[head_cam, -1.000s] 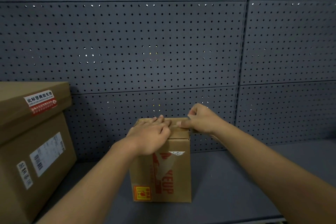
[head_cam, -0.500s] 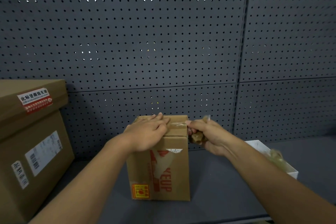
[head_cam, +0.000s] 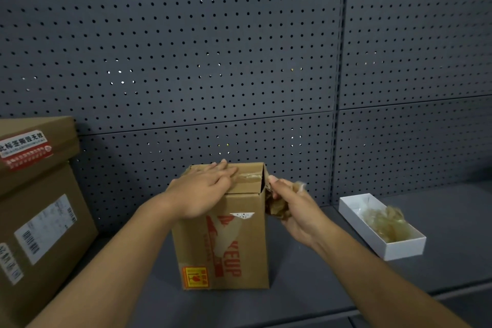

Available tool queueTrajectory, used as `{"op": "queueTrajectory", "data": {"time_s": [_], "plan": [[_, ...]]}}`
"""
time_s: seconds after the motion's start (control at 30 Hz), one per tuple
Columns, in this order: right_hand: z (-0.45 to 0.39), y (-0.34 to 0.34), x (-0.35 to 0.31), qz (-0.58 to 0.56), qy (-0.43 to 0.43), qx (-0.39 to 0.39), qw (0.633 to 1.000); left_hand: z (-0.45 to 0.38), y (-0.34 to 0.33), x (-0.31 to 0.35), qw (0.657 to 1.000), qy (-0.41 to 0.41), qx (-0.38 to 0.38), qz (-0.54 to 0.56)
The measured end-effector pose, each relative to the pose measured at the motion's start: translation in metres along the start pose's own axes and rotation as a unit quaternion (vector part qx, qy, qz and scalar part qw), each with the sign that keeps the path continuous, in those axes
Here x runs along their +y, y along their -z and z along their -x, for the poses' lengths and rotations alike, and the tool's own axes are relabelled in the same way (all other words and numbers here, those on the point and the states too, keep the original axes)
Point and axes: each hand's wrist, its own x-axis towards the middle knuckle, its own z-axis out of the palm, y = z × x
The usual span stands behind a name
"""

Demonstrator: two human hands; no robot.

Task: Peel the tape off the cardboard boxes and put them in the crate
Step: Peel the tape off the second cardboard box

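Note:
A small upright cardboard box (head_cam: 237,247) with red print stands on the grey shelf in front of me. My left hand (head_cam: 202,192) lies flat on its top, fingers straight, pressing the flaps down. A strip of brown tape (head_cam: 249,177) still runs across the top. My right hand (head_cam: 292,205) is just off the box's upper right corner and grips a crumpled wad of peeled tape (head_cam: 278,208). A white crate (head_cam: 399,247) on the right holds more crumpled tape (head_cam: 383,220).
A large cardboard box (head_cam: 40,221) with labels and a red-and-white sticker fills the left side. Grey pegboard (head_cam: 239,61) backs the shelf. The shelf's front edge (head_cam: 399,298) runs along the lower right.
My right hand pulled away from the box top to the right and down, dragging tape off and bunching it in its grip. The white crate came into view. My left hand stayed on top.

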Motion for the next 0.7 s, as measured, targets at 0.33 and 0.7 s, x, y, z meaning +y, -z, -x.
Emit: {"op": "queueTrajectory", "data": {"time_s": [0.33,0.7], "plan": [[0.006,-0.007,0.000,0.033,0.031,0.012,0.999,0.008,0.000,0.011,0.995,-0.051,0.083,-0.009],[0.023,-0.041,-0.104,0.237,0.168,-0.025,0.957,0.029,0.009,0.069,0.956,-0.022,0.089,0.280]]}}
